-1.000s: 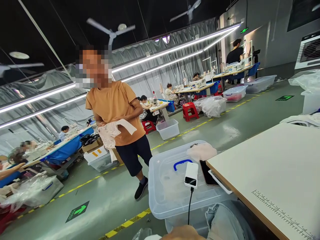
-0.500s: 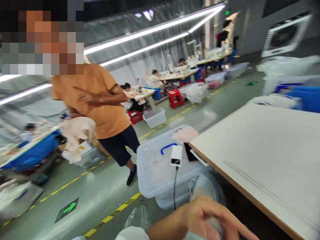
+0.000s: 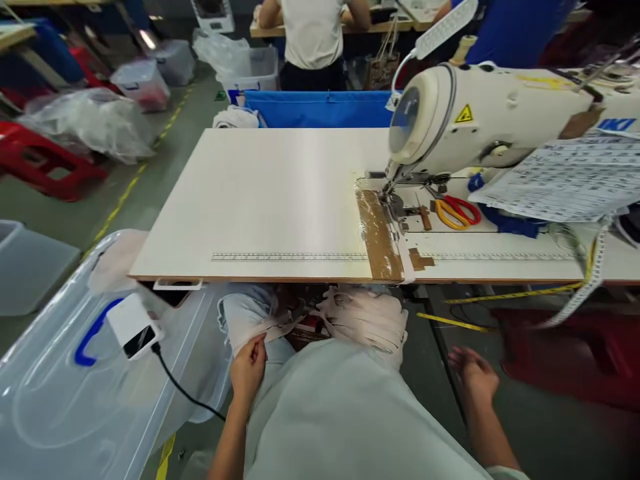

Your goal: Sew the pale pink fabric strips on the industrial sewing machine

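Note:
My left hand (image 3: 249, 367) is over my left thigh, its fingers pinched on the edge of a pale pink fabric piece (image 3: 270, 328). A bundle of the same pale fabric (image 3: 367, 319) rests on my lap, partly under the table edge. Off to the right, my right hand (image 3: 474, 375) hangs in the air beside my lap, fingers loosely curled and holding nothing that I can see. Ahead stands a white sewing machine (image 3: 480, 113) on a white table (image 3: 270, 193). Beside its needle area lie scissors (image 3: 456, 212) with red and yellow handles.
At left, a lidded clear plastic bin (image 3: 55, 400) carries a white device (image 3: 134, 325) with a black cable. Printed sheets (image 3: 575, 177) and a measuring tape (image 3: 580, 300) hang at right. A red stool (image 3: 575, 353) stands low at right. A person (image 3: 313, 33) sits beyond the table.
My view has swung right and down from the aisle and the standing person in orange to the sewing table and my lap. Both hands now show, the left at the fabric.

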`<state>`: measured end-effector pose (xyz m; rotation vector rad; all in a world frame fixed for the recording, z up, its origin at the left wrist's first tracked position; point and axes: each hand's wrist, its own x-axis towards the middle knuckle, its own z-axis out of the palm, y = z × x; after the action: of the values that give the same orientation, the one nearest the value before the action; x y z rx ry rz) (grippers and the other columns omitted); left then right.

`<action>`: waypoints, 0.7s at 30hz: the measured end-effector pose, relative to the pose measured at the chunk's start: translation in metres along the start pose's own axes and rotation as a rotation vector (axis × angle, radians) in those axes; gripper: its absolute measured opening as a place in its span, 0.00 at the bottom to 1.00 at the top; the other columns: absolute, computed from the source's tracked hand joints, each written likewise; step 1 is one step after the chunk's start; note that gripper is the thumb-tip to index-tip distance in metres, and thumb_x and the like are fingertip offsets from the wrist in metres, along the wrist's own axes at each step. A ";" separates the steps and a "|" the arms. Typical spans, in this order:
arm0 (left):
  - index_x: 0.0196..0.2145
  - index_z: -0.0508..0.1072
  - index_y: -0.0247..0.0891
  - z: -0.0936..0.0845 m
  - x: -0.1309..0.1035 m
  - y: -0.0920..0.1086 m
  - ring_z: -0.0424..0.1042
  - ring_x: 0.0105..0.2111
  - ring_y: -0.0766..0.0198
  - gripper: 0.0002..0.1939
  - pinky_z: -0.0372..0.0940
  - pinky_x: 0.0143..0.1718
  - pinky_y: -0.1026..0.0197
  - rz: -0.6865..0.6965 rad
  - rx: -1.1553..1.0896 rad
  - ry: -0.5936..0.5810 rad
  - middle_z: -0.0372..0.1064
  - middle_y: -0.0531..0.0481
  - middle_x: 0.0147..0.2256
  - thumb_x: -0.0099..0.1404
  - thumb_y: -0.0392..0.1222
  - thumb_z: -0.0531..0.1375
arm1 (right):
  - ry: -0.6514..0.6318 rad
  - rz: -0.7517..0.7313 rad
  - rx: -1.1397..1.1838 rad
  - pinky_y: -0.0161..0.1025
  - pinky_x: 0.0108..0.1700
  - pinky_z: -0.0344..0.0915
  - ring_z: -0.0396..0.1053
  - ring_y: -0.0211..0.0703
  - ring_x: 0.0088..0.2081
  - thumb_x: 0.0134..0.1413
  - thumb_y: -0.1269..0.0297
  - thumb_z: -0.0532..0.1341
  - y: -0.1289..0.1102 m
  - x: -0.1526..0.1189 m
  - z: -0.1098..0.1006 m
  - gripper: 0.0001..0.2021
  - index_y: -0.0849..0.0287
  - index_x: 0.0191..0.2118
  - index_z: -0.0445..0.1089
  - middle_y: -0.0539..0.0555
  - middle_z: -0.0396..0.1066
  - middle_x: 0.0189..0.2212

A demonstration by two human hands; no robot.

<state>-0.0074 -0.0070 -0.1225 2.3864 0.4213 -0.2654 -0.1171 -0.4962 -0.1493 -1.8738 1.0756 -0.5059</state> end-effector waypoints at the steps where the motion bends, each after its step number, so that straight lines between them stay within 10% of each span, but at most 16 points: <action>1: 0.47 0.77 0.39 0.001 -0.001 0.002 0.66 0.27 0.60 0.19 0.57 0.31 0.60 0.005 0.034 0.015 0.70 0.50 0.25 0.65 0.46 0.52 | -0.014 0.012 0.025 0.45 0.26 0.70 0.68 0.45 0.22 0.56 0.38 0.54 0.001 -0.002 0.011 0.26 0.60 0.39 0.67 0.57 0.70 0.28; 6: 0.46 0.78 0.38 0.002 -0.003 0.015 0.67 0.28 0.59 0.17 0.55 0.30 0.59 0.092 0.125 0.018 0.70 0.48 0.28 0.66 0.44 0.53 | -0.263 -0.225 -0.012 0.43 0.31 0.70 0.71 0.48 0.31 0.52 0.47 0.58 -0.037 -0.017 0.073 0.21 0.59 0.41 0.71 0.59 0.74 0.33; 12: 0.49 0.74 0.33 0.026 -0.003 0.038 0.69 0.25 0.62 0.21 0.64 0.28 0.61 0.311 -0.014 -0.222 0.70 0.49 0.26 0.69 0.45 0.47 | -0.529 -0.760 -0.253 0.47 0.46 0.65 0.68 0.51 0.42 0.62 0.56 0.53 -0.085 -0.027 0.100 0.14 0.58 0.40 0.72 0.58 0.72 0.39; 21: 0.56 0.66 0.35 0.106 0.015 0.127 0.65 0.56 0.51 0.22 0.64 0.56 0.47 0.787 -0.030 -0.405 0.65 0.37 0.55 0.64 0.38 0.56 | -0.428 -0.828 -0.523 0.42 0.42 0.59 0.66 0.50 0.41 0.64 0.58 0.55 -0.075 -0.038 0.098 0.12 0.60 0.43 0.70 0.58 0.69 0.37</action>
<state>0.0455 -0.1642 -0.1297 2.1978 -0.6832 -0.3512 -0.0340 -0.3991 -0.1333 -2.7203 0.0990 -0.2481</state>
